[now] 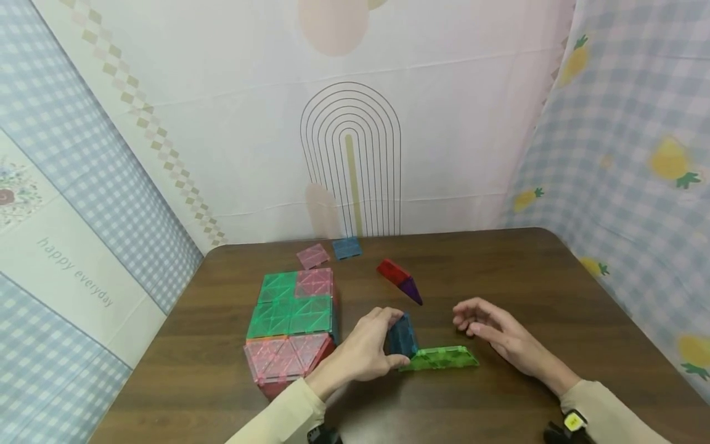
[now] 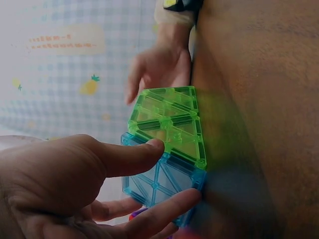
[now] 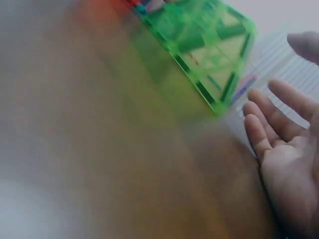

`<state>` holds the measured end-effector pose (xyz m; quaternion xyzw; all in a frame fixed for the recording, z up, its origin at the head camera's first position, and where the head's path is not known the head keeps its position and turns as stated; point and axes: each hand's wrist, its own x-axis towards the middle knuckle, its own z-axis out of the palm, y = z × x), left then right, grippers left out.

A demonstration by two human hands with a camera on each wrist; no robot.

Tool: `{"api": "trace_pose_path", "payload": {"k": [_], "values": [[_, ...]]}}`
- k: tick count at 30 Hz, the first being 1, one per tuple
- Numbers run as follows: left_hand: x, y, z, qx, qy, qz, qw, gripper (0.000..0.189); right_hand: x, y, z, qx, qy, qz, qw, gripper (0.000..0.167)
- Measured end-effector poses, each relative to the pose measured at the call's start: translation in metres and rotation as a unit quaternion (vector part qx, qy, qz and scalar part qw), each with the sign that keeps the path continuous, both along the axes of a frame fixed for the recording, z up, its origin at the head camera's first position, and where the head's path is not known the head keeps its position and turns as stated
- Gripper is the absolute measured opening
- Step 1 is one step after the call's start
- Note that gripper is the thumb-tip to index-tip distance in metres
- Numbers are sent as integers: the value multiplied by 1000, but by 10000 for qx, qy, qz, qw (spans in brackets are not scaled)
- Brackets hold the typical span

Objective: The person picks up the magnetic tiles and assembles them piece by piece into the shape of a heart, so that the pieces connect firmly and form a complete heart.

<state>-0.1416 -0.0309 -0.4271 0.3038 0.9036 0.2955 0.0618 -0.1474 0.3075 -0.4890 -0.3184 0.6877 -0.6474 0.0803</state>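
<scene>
My left hand (image 1: 363, 346) holds translucent blue magnetic tiles (image 1: 402, 336) upright on the table, thumb on the near side and fingers around the far side. In the left wrist view the thumb lies across the top of the blue square tile (image 2: 144, 179), right at the seam with the green. Light-green magnetic tiles (image 1: 446, 358) stand on edge beside the blue, forming a strip with a slanted right end. My right hand (image 1: 501, 336) is off to the right of that slanted end, fingers loosely bent, holding nothing.
Left of my left hand stands a block built of magnetic tiles (image 1: 288, 314), green and pink on top. Behind it lie a pink tile (image 1: 313, 256) and a blue tile (image 1: 347, 248). A red tile (image 1: 393, 271) joined to a purple triangle (image 1: 410, 288) sits farther back.
</scene>
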Motion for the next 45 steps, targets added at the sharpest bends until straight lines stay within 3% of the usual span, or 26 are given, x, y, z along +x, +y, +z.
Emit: {"api": "trace_pose_path", "payload": {"k": [4, 7, 13, 18, 26, 32, 34, 35, 38, 41, 42, 45], "values": [[0, -1, 2, -131, -42, 22, 9999, 78, -25, -7, -6, 576, 183, -873, 9943, 44], [1, -1, 3, -204, -58, 57, 9998, 77, -43, -19, -9, 1011, 330, -1274, 9861, 53], [2, -2, 6, -312, -63, 167, 9994, 77, -75, -45, -11, 1619, 686, -1530, 9725, 62], [2, -1, 8, -345, -60, 264, 9990, 77, -87, -62, -8, 2025, 861, -1641, 9616, 65], [3, -1, 10, -335, -176, 273, 9989, 78, -89, -70, -4, 2125, 1129, -1820, 9534, 51], [0, -5, 5, -207, -196, 262, 9992, 75, -84, -64, -9, 2266, 1224, -2024, 9448, 46], [-1, -6, 4, -121, -181, 218, 9995, 74, -81, -58, -11, 2354, 1286, -2101, 9402, 47], [-4, -7, -4, -78, -57, 146, 9998, 74, -78, -54, -11, 2399, 1326, -2144, 9375, 47], [-3, -9, -4, 30, 39, 61, 10000, 75, -70, -42, -10, 2499, 1368, -2202, 9329, 48], [-3, -8, -4, 36, 90, 49, 9999, 76, -60, -29, -9, 2556, 1345, -2154, 9328, 47], [0, -7, 4, 25, -30, 103, 9999, 76, -56, -26, -9, 2562, 1318, -2116, 9339, 47], [1, -5, 5, -28, -79, 132, 9999, 77, -47, -17, -9, 2551, 1293, -1977, 9376, 45]]}}
